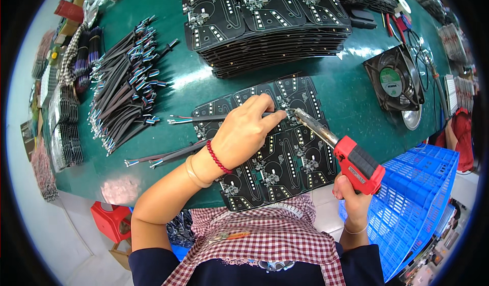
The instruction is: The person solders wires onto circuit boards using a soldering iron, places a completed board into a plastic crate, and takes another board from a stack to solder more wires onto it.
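Note:
My left hand (243,133) pinches a black-sleeved cable (206,118) with thin coloured wire ends. The cable lies across a panel of black circuit boards (267,151) with rows of small white parts and metal fittings. Its far end is at a fitting near the panel's upper middle, partly hidden by my fingers. My right hand (352,199) is wrapped round the handle of a red and black soldering gun (359,166). The gun's metal tip reaches that same fitting, just right of my left fingertips. More sleeved cables (170,156) lie left of my wrist.
A tall stack of circuit board panels (270,51) stands behind the work on the green table (336,90). A heap of sleeved cables (125,90) spreads at left. A black fan (392,79) stands at right, above a blue plastic crate (412,199). A red stool (110,222) is lower left.

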{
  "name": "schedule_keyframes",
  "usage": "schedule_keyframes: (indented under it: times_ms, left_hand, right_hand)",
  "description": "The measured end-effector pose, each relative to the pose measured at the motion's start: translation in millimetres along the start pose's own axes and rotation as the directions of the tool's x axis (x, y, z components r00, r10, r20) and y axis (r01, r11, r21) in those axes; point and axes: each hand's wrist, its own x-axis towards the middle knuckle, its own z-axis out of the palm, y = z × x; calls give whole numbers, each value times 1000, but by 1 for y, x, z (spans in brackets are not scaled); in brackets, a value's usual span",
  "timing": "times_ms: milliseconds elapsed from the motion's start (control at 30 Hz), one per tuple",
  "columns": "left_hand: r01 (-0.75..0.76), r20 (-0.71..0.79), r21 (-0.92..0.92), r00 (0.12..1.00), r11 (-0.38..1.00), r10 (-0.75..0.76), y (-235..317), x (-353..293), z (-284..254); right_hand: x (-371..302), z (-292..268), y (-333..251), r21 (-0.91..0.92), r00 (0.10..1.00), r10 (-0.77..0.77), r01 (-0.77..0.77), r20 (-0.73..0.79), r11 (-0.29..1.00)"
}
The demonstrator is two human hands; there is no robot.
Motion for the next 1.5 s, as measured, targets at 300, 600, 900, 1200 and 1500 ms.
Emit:
schedule_keyframes:
  times_ms: [300, 600, 900, 1200, 1500]
  left_hand:
    - [5, 7, -15, 1000, 1000, -5, 0, 0, 0]
    - [9, 18, -4, 1000, 1000, -9, 0, 0, 0]
    - [9, -9, -8, 1000, 1000, -10, -1, -1, 0]
    - [12, -24, -29, 1000, 999, -13, 0, -2, 2]
    - [-27, -10, -9, 1000, 1000, 27, 0, -3, 1]
  right_hand:
    - [2, 1, -13, 72, 997, 68, -65, -32, 995]
    - [0, -5, 6, -48, 998, -61, 61, 16, 997]
    - [-2, -4, -8, 110, 998, 30, -25, -50, 994]
    - [-3, 1, -3, 69, 998, 26, -21, -65, 997]
    - [-4, 0, 5, -69, 996, -75, 72, -38, 995]
